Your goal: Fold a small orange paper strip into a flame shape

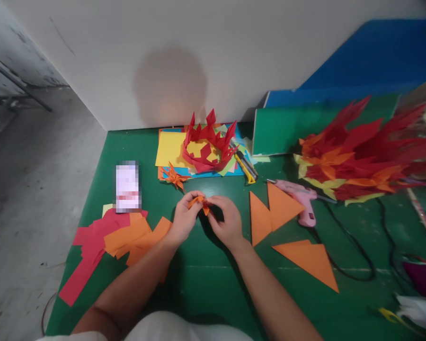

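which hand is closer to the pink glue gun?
Right. The right hand sits just left of the orange triangles, with the pink glue gun beyond them. The left hand is farther left; both hands pinch the small orange folded piece.

Both hands, left hand point(185, 219) and right hand point(226, 221), pinch a folded orange paper piece point(199, 202) above the green table point(213, 284).

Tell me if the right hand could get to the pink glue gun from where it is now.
Probably yes. The pink glue gun lies to the right of the right hand, with only flat orange triangles on the table between, but that hand is pinching a small orange paper piece with the left hand.
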Action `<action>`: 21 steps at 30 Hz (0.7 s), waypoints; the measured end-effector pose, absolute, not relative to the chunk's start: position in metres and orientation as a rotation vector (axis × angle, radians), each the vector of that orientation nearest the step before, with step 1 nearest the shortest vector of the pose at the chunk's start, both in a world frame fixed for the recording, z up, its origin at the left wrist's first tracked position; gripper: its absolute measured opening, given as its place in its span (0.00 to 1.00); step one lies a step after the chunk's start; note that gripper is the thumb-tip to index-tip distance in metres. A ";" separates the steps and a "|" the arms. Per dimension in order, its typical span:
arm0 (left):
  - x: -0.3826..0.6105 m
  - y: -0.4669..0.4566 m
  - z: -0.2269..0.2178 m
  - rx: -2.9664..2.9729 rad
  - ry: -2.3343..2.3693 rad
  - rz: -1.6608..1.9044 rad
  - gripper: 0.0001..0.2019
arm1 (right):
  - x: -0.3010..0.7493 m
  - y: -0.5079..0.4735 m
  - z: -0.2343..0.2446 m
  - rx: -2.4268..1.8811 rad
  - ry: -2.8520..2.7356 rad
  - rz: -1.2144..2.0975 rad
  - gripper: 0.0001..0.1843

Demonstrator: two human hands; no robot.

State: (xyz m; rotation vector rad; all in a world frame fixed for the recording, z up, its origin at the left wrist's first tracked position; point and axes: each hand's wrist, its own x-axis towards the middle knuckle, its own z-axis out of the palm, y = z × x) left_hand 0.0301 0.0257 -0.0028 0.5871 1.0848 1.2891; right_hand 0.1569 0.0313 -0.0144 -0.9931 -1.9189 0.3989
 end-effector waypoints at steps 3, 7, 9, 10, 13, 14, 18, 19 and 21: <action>0.032 0.024 -0.004 0.599 1.113 1.298 0.08 | 0.157 0.031 -0.015 -1.004 -1.912 0.411 0.15; 0.034 0.022 -0.004 0.598 1.124 1.337 0.08 | 0.156 0.030 -0.015 -0.997 -1.885 0.417 0.16; 0.034 0.021 -0.005 0.617 1.120 1.361 0.09 | 0.155 0.030 -0.015 -0.988 -1.871 0.422 0.16; 0.034 0.020 -0.005 0.631 1.122 1.369 0.10 | 0.155 0.030 -0.015 -0.984 -1.864 0.426 0.17; 0.034 0.020 -0.006 0.659 1.146 1.371 0.08 | 0.155 0.030 -0.015 -0.996 -1.842 0.434 0.17; 0.033 0.020 -0.006 0.657 1.151 1.370 0.08 | 0.155 0.030 -0.016 -1.006 -1.833 0.435 0.17; 0.033 0.020 -0.007 0.662 1.129 1.366 0.08 | 0.156 0.030 -0.016 -1.036 -1.794 0.442 0.16; 0.033 0.020 -0.007 0.677 1.121 1.363 0.08 | 0.156 0.030 -0.016 -1.046 -1.785 0.450 0.16; 0.033 0.019 -0.007 0.714 1.124 1.368 0.07 | 0.156 0.030 -0.016 -1.070 -1.776 0.471 0.14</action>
